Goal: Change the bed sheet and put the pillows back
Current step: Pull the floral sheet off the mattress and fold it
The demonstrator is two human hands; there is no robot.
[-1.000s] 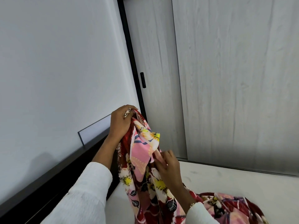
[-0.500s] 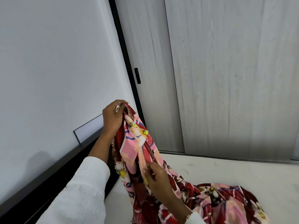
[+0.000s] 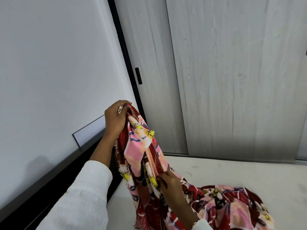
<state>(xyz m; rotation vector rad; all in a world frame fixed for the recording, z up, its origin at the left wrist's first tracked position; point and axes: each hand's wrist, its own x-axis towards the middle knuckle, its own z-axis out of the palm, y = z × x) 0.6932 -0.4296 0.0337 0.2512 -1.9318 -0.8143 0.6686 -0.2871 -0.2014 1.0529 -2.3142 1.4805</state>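
Nearest: right hand, fingers pinched tight on a fold of the floral sheet, low, just above the bare mattress. Sheet runs up and to the left from that grip to the left hand, fist closed round the top corner near the wall. So the long axis is near vertical, held between 2 hands; the rest trails right, bunched on the mattress. Count: 1 sheet, 2 hands, 0 pillows in view. Far: grey wardrobe doors.
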